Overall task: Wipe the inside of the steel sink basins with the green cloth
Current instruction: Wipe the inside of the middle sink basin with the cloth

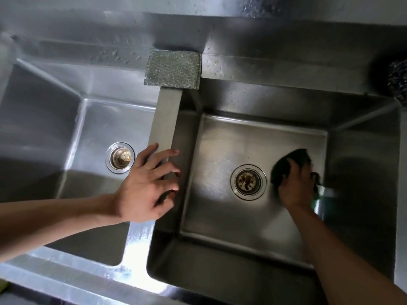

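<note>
Two steel sink basins lie side by side below me. In the right basin [222, 219], my right hand [296, 186] presses the dark green cloth [286, 164] flat on the basin floor, just right of the round drain [248, 182]. The cloth bunches under my fingers and reaches toward the right wall. My left hand [146, 183] rests with fingers spread on the steel divider [165, 119] between the basins and holds nothing. The left basin [44, 133] has its own drain strainer [120, 157].
A grey-green scouring pad [174, 70] lies on the back ledge at the top of the divider. A steel wool ball [397, 78] sits at the far right edge. The sink's front rim [66, 280] runs along the bottom left.
</note>
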The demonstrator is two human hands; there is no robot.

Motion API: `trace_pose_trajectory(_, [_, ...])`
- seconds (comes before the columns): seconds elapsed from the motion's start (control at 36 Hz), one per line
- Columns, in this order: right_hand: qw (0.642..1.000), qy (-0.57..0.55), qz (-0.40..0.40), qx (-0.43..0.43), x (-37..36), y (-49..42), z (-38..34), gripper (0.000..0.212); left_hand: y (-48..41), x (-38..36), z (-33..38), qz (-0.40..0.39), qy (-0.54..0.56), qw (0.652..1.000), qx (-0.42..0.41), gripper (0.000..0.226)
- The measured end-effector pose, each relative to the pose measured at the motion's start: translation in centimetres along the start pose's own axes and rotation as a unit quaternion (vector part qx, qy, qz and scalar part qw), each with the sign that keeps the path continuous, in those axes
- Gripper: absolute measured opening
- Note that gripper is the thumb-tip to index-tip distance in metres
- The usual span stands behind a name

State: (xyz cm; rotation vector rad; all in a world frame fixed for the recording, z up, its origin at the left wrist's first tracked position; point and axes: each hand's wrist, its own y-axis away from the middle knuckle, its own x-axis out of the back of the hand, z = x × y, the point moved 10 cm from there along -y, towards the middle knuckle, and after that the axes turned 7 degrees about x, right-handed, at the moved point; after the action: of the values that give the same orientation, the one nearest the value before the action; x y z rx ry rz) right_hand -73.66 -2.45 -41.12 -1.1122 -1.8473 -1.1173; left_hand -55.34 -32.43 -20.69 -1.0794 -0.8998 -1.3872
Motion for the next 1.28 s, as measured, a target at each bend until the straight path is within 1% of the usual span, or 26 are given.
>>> trace_pose_trajectory(0.06, [0.997,-0.023,0.028,-0.072,1.5,-2.0,1.3,0.061,0.0,0.0,0.0,-0.002,0.002,1.0,0.001,0.009])
trace_pose_trajectory(0.08, [0.995,-0.031,0.035,-0.082,2.1,-3.4,1.3,0.062,0.0,0.0,0.0,-0.003,0.0,1.0,0.003,0.01])
trace_pose_trajectory(0.22, [0.996,-0.054,0.012,-0.074,1.8,-8.4,-1.2,0.064,0.0,-0.1,0.1,-0.003,-0.007,1.0,0.002,0.008])
trace_pose_trajectory(0.28, [0.999,-0.041,-0.007,-0.028,0.9,-8.4,-3.1,0.063,0.0,-0.1,0.0,-0.006,-0.01,1.0,0.002,0.009])
trace_pose_trajectory(0.33, [0.998,-0.017,-0.024,0.059,0.2,-7.1,-5.3,0.059,0.0,-0.2,0.0,-0.007,-0.014,1.0,0.003,0.009])
trace_pose_trajectory(0.39, [0.989,0.014,-0.043,0.138,-0.6,-5.1,-6.5,0.055,0.0,-0.1,0.0,-0.008,-0.018,1.0,0.0,0.009])
trace_pose_trajectory(0.42, [0.987,0.019,-0.052,0.151,-0.9,-4.3,-6.4,0.054,0.0,-0.1,0.1,-0.008,-0.018,1.0,-0.001,0.009])
trace_pose_trajectory(0.5, [0.99,0.01,-0.066,0.122,-0.8,-2.6,-4.2,0.058,0.0,0.0,0.2,-0.009,-0.015,1.0,-0.004,0.008])
trace_pose_trajectory(0.61, [0.995,0.012,-0.065,0.081,0.2,-0.6,-1.3,0.065,0.0,0.0,0.2,-0.013,-0.021,1.0,-0.006,0.009])
trace_pose_trajectory(0.72, [0.992,0.009,-0.087,0.089,0.3,1.7,0.1,0.07,0.1,-0.1,0.1,-0.017,-0.023,1.0,-0.004,0.009])
trace_pose_trajectory(0.78, [0.991,-0.011,-0.09,0.1,0.7,2.5,0.1,0.068,0.1,-0.1,0.2,-0.015,-0.023,1.0,-0.007,0.009])
trace_pose_trajectory(0.89, [0.987,-0.052,-0.087,0.123,1.5,3.7,-0.5,0.057,0.0,0.2,0.4,-0.008,-0.022,1.0,-0.009,0.01])
trace_pose_trajectory(0.97, [0.985,-0.093,-0.095,0.108,1.2,4.0,-0.3,0.052,0.1,0.1,0.3,-0.008,-0.021,1.0,-0.01,0.009])
trace_pose_trajectory(1.03, [0.986,-0.099,-0.088,0.098,0.9,4.1,-0.2,0.052,0.0,0.1,0.2,-0.009,-0.022,1.0,-0.008,0.009])
trace_pose_trajectory(1.14, [0.99,-0.069,-0.063,0.109,0.2,4.7,-0.2,0.054,0.1,0.1,0.1,-0.003,-0.014,1.0,-0.01,0.01])
trace_pose_trajectory(1.19, [0.991,-0.023,-0.05,0.119,-0.2,4.9,-0.1,0.053,0.0,0.1,0.2,-0.002,-0.012,1.0,-0.013,0.009])
trace_pose_trajectory(1.22, [0.991,0.004,-0.043,0.125,-0.3,4.9,-0.2,0.056,0.0,0.1,0.3,-0.002,-0.011,1.0,-0.014,0.009])
trace_pose_trajectory(1.28, [0.989,0.045,-0.034,0.133,-0.5,4.7,-0.6,0.07,0.0,0.1,0.2,-0.001,-0.01,1.0,-0.013,0.009])
